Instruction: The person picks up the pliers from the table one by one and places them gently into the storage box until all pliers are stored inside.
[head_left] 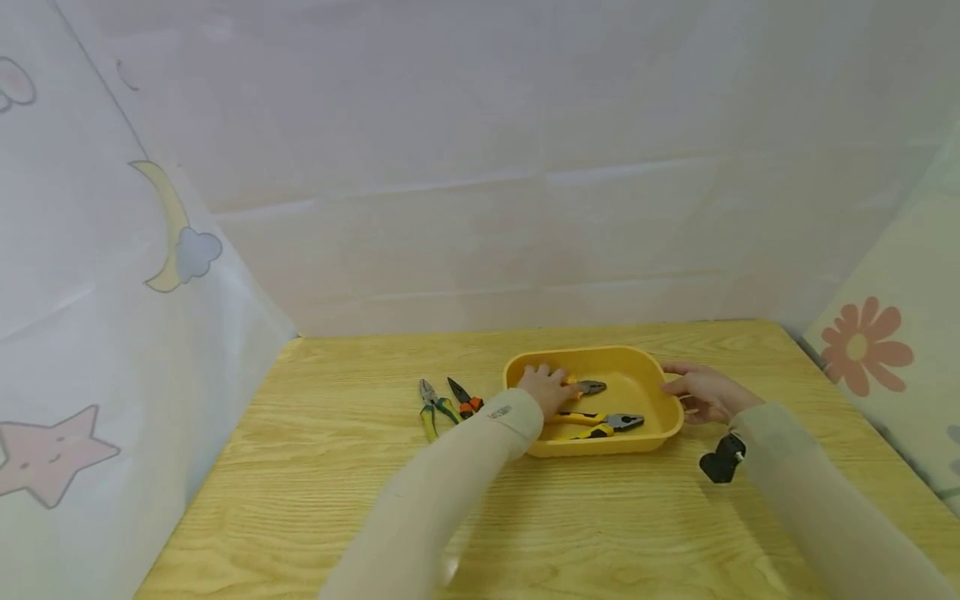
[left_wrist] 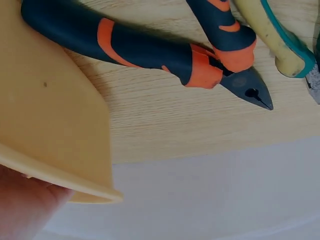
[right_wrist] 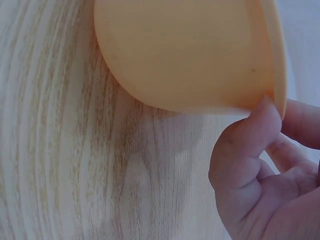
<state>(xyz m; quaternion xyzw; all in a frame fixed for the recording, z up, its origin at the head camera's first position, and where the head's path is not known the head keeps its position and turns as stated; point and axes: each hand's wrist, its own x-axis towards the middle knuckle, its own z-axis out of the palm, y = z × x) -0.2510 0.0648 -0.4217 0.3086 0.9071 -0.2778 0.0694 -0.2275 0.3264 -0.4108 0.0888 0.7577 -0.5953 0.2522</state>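
Note:
A yellow tray [head_left: 641,375] stands on the wooden table. My left hand [head_left: 546,388] reaches into its left part and grips the handles of a pair of pliers [head_left: 592,387], whose grey jaws point right; the fingers cover most of those handles. Nearer the front of the tray lies another pair, yellow-and-black combination pliers [head_left: 624,422]. At the tray's right end my right hand [head_left: 705,392] pinches the rim, thumb [right_wrist: 265,120] on the inner or near face and fingers behind it. In the left wrist view only part of the left hand [left_wrist: 27,205] shows beyond the tray wall.
Left of the tray lie green-and-yellow pliers [head_left: 428,400] and black-and-orange pliers [left_wrist: 145,52], the latter close by the tray wall and partly behind my left sleeve [head_left: 450,500]. A pale cloth backdrop [head_left: 480,233] rises behind the table [head_left: 360,375].

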